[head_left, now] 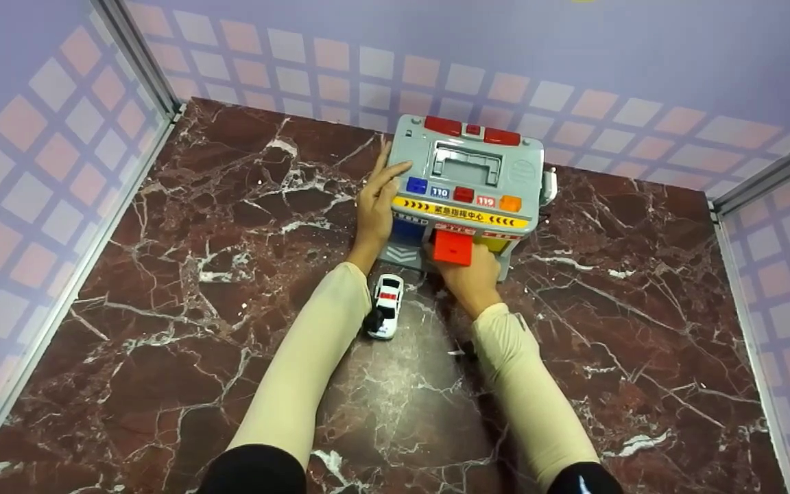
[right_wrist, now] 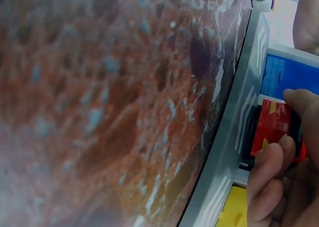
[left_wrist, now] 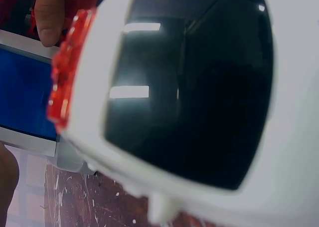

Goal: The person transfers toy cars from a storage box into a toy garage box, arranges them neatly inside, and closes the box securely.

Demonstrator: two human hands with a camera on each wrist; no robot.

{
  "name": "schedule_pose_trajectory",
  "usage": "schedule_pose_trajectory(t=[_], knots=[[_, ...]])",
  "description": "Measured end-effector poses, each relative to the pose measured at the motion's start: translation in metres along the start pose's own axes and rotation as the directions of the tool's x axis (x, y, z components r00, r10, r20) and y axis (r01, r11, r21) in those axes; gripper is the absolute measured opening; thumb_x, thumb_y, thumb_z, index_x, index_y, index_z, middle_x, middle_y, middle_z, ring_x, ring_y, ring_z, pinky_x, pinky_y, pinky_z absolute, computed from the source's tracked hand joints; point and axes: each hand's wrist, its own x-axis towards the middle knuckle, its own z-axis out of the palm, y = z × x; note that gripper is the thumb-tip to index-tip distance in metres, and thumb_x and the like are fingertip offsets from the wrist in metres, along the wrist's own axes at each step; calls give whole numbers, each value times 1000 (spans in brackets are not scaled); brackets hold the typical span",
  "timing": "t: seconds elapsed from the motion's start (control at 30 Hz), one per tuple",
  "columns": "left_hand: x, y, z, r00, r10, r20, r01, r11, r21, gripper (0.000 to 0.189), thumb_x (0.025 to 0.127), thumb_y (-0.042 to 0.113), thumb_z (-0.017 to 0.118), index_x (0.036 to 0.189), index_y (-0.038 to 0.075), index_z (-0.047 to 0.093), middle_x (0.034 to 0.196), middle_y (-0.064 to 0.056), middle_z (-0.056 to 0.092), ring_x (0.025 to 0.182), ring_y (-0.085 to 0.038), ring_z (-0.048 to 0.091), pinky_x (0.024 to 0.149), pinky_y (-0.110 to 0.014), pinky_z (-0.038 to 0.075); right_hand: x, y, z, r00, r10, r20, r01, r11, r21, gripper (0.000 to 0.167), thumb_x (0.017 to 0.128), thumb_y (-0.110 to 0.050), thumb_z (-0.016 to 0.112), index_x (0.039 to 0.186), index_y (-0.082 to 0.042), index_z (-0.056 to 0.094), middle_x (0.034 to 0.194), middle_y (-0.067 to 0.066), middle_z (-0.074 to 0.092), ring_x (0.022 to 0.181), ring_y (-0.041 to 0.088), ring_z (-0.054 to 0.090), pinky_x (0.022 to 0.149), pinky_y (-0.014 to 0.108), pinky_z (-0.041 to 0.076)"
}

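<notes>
A grey toy emergency station (head_left: 415,147) with colored buttons stands near the back wall. My left hand (head_left: 376,206) lies against its left side, fingers extended along the side and top edge. My right hand (head_left: 474,274) is at the middle bay under the raised red door (head_left: 452,248), which partly hides its fingers in the head view. There, thumb and fingers hold a red toy car (right_wrist: 271,122), only partly visible. A white toy police car (head_left: 387,309) with a red light bar (left_wrist: 70,70) sits beside my left wrist and fills much of the left wrist view.
Blue door (right_wrist: 289,77) and yellow door (right_wrist: 233,207) flank the middle bay, both down. A white lever (head_left: 551,184) sticks out on the station's right side. Checkered panels (head_left: 457,68) enclose the marbled tabletop (head_left: 230,309) at the back and sides.
</notes>
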Motion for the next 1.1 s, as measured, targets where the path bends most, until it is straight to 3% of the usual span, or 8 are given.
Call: schedule_pose_trajectory(t=[0.27,0.5,0.63,0.77,1.1], knots=[[0,0,1,1000,-1,3,1,1000,-14,32,94,-7,45,118,-15,65,152,-34,35,145,-46,31,122,-34,26,-2,7,-2,1000,-7,-7,7,1000,8,54,86,-59,68,84,-5,66,78,27,70,73,49,69,62,65,54],[0,1,1,1000,-26,5,26,999,-19,33,94,-6,46,119,-14,65,154,-31,35,147,-43,30,122,-32,25,0,9,-6,1000,-11,28,12,1000,-28,33,93,-32,60,90,0,68,85,29,71,76,50,69,64,65,55],[0,2,1,1000,-29,-3,29,1000,-7,33,93,-7,45,119,-13,65,155,-28,35,147,-43,30,123,-34,24,1,11,-7,999,-20,41,21,999,-30,27,93,-24,57,91,1,69,87,28,72,79,49,70,65,65,55],[-1,2,0,1000,-29,-7,29,1000,10,34,94,-7,45,119,-12,66,155,-27,36,148,-40,30,123,-36,23,2,12,-5,999,-20,29,21,999,-33,25,92,-22,58,90,0,69,88,27,72,80,49,70,66,65,55],[1,1,1,1000,-9,-4,9,1000,-7,34,93,-7,45,119,-14,65,154,-29,36,146,-45,30,123,-42,24,2,13,-5,1000,-25,-10,24,999,-45,24,92,-20,59,88,2,69,85,29,72,78,49,70,64,64,55]])
